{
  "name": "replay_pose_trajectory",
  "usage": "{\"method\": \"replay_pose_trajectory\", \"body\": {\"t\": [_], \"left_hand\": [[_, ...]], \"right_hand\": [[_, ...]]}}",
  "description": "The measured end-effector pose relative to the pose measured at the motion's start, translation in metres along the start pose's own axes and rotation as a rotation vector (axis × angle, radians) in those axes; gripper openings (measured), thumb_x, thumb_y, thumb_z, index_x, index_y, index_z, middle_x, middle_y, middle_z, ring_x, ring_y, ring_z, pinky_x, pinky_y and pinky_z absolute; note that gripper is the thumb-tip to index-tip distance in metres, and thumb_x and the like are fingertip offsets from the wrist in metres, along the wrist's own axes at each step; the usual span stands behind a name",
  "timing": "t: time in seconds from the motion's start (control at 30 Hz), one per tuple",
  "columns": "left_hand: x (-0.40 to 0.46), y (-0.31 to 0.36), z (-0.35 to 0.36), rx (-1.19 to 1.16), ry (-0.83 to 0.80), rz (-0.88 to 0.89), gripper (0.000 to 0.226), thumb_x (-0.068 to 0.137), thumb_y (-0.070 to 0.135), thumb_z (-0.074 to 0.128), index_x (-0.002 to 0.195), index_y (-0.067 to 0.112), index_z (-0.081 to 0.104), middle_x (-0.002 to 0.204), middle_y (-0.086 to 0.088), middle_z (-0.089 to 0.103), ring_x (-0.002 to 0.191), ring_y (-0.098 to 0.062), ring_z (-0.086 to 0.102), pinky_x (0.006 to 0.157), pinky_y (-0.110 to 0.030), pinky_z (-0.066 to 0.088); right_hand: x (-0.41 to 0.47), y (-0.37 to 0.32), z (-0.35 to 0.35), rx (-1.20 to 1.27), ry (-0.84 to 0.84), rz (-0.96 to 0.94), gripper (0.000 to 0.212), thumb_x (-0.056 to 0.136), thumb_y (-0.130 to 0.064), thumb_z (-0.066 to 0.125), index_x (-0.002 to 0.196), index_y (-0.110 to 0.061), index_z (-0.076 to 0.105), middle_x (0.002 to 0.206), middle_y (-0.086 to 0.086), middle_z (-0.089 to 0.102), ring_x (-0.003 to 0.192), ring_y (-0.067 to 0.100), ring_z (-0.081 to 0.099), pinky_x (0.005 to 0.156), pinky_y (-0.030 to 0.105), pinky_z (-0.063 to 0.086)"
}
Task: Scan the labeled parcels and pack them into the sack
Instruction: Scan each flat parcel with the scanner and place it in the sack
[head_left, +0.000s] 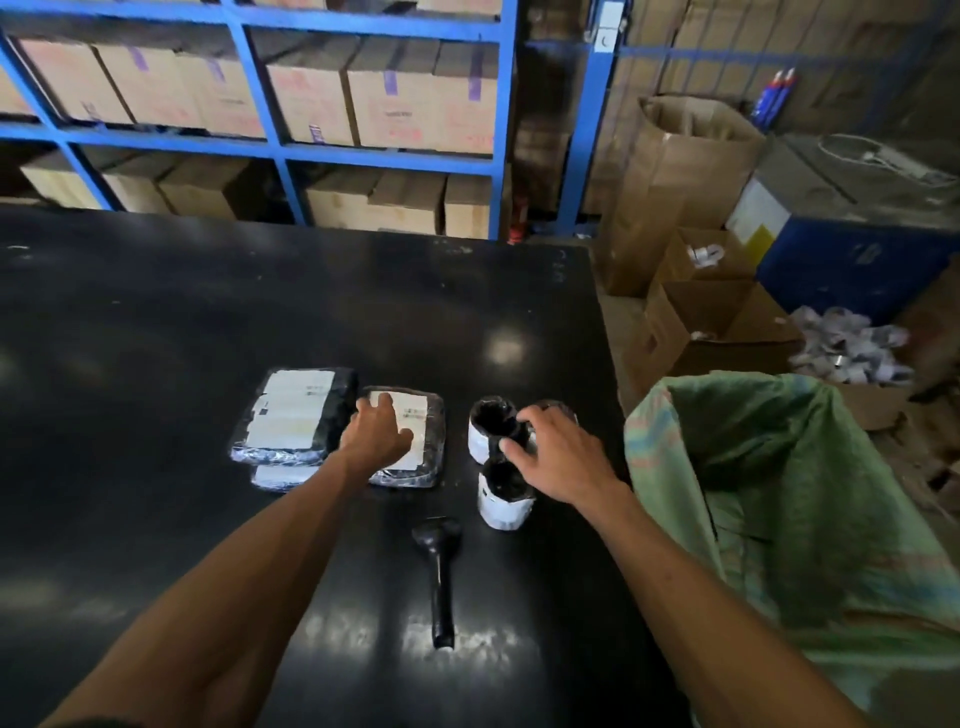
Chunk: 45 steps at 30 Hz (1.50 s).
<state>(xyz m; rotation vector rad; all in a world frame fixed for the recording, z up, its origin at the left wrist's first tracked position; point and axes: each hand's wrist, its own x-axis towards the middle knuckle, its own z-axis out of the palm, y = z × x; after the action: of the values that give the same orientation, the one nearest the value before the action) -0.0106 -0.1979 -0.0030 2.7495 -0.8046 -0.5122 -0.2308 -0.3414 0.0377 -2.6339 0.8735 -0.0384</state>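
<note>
Flat black parcels with white labels lie on the black table (208, 322): a stack of two (293, 421) at the left and one flat parcel (421, 431) beside it. My left hand (376, 431) rests flat on that single parcel's label, fingers spread. To the right are round black-wrapped parcels with white labels: one upright (491, 428), one nearer me (504, 493). My right hand (558, 452) hovers over them, fingers curled around the upright one and touching it. A black hand scanner (439, 571) lies on the table in front of me. The green woven sack (779, 467) stands open at the right.
Blue shelving (498, 130) with cardboard boxes runs behind the table. Open cartons (701, 322), a tall brown paper bag (675, 171) and a pile of scrap wrapping (852, 348) fill the floor at the right, beyond the sack.
</note>
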Motion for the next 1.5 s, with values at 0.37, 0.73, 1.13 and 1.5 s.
{"method": "replay_pose_trajectory", "body": {"t": [0.37,0.73,1.13,1.5], "left_hand": [[0.03,-0.042,0.008,0.007,-0.148,0.029,0.07,0.093,0.032,0.064,0.149,0.004,0.033,0.145,-0.028,0.035,0.132,-0.046,0.043,0.11,-0.049,0.038],[0.067,-0.039,0.031,-0.012,-0.229,-0.071,0.134,0.074,0.053,0.084,0.158,0.003,-0.008,0.155,-0.03,0.016,0.144,-0.045,0.017,0.118,-0.05,0.023],[0.067,-0.053,0.042,-0.197,-0.056,0.039,0.146,0.047,0.046,0.099,0.157,0.014,0.009,0.133,-0.019,0.029,0.128,-0.042,0.035,0.115,-0.05,0.028],[0.082,-0.038,0.006,-0.191,-0.293,-0.027,0.167,0.053,0.025,0.1,0.146,0.046,-0.036,0.157,-0.034,-0.022,0.143,-0.059,0.023,0.118,-0.061,0.026]], "right_hand": [[-0.004,-0.065,0.08,-0.004,-0.335,0.018,0.061,0.096,-0.061,0.051,0.142,-0.022,0.043,0.136,0.012,0.056,0.123,0.036,0.058,0.098,0.047,0.047],[-0.001,-0.067,0.132,0.211,-0.637,0.257,0.088,0.072,-0.053,0.08,0.145,-0.026,0.037,0.136,0.005,0.054,0.127,0.025,0.054,0.103,0.035,0.045],[0.022,-0.05,0.114,0.925,-0.334,0.48,0.052,0.077,-0.012,0.072,0.119,-0.038,0.056,0.099,0.01,0.075,0.083,0.024,0.075,0.082,0.042,0.061],[0.026,-0.054,0.089,1.185,-0.198,0.53,0.04,0.089,-0.003,0.059,0.124,-0.022,0.054,0.087,0.018,0.073,0.065,0.024,0.06,0.057,0.034,0.049]]}}
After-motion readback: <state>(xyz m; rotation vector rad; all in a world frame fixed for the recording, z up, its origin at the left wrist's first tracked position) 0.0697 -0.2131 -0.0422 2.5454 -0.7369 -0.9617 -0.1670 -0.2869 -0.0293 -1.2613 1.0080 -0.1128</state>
